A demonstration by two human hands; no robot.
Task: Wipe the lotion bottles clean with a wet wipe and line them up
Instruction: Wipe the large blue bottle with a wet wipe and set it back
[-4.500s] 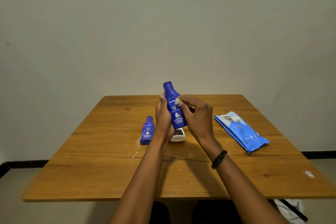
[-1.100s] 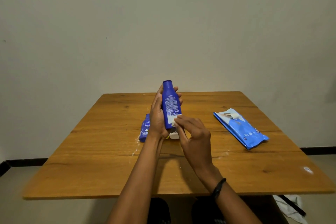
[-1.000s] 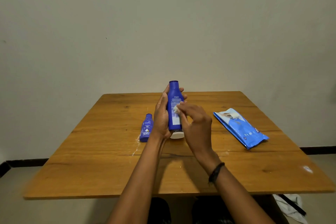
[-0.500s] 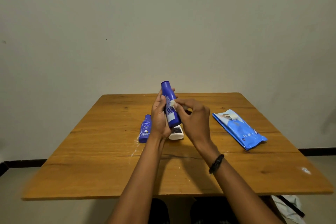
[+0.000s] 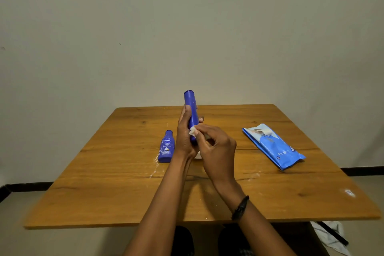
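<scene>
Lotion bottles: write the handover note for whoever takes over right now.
Left hand grips the big bottle, held over the table.
Right hand pinches the wipe against the bottle's side.
Small bottle sits left of the hands; wipe pack lies to the right.
Done: big bottle mid-wipe.
Left: finish it, check the small one, line them up.
</scene>
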